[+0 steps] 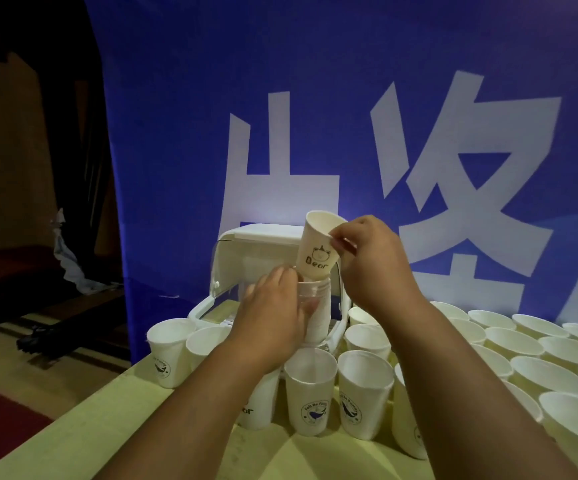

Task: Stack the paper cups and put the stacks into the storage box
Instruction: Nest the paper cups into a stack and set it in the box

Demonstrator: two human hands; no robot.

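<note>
The right hand (367, 261) pinches a white paper cup (318, 249) printed with a small bear face and the word "Bear". Its thumb and fingertips are closed on the cup's right wall just under the rim. This cup is mouth-up and slightly tilted, and its narrow base sits in the mouth of a tall stack of nested white paper cups (318, 313). The left hand (273, 320) grips that stack from the left with its fingers curled round the upper part and holds it upright, clear of the counter.

Just behind the stack and both hands stands a white plastic storage box (204, 308) with rounded corners. Its hinged lid (263, 237) is raised upright at the far side. The hands hide the inside of the box, so what lies in it cannot be told.

Loose white paper cups stand mouth-up around the box. Two are at its left (169, 351). A near row (310, 393) in front of it carries round blue emblems. A large crowd of cups (540, 362) spreads away to the right, packed rim to rim. They all stand on a pale yellow-green counter (55, 438). Behind the counter hangs a blue fabric banner (176, 133) with large white characters.
</note>
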